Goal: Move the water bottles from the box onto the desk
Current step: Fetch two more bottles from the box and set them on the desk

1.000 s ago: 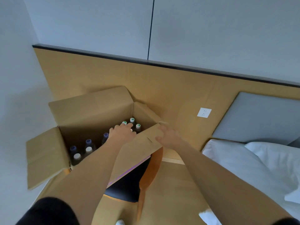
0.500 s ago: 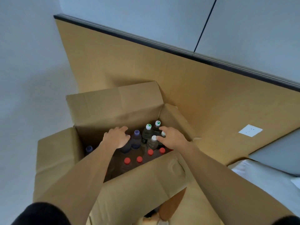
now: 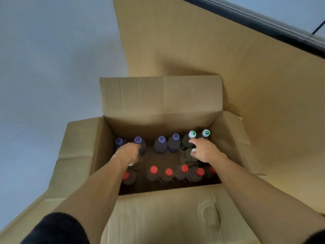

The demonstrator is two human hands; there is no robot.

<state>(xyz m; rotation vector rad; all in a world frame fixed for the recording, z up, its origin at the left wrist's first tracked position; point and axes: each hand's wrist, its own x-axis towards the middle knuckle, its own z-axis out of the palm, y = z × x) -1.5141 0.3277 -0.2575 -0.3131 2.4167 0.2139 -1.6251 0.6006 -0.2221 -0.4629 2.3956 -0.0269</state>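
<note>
An open cardboard box (image 3: 158,103) holds several upright water bottles. Purple-capped bottles (image 3: 160,144) line the back, red-capped bottles (image 3: 153,173) line the front, and white-and-green-capped bottles (image 3: 192,134) stand at the back right. My left hand (image 3: 129,152) reaches into the left side, its fingers curled down over a clear bottle (image 3: 137,163) whose cap is hidden. My right hand (image 3: 206,152) is in the right side and holds the neck of a white-capped bottle (image 3: 190,155). The desk is out of view.
The box's near flap (image 3: 167,217) hangs towards me under both forearms, with side flaps spread left and right. A wooden wall panel (image 3: 228,59) rises behind the box. A grey wall (image 3: 44,67) lies to the left.
The view has moved closer and over the box. Both hands have gone deeper inside, the left onto a bottle at the left, the right onto the white-capped bottle.
</note>
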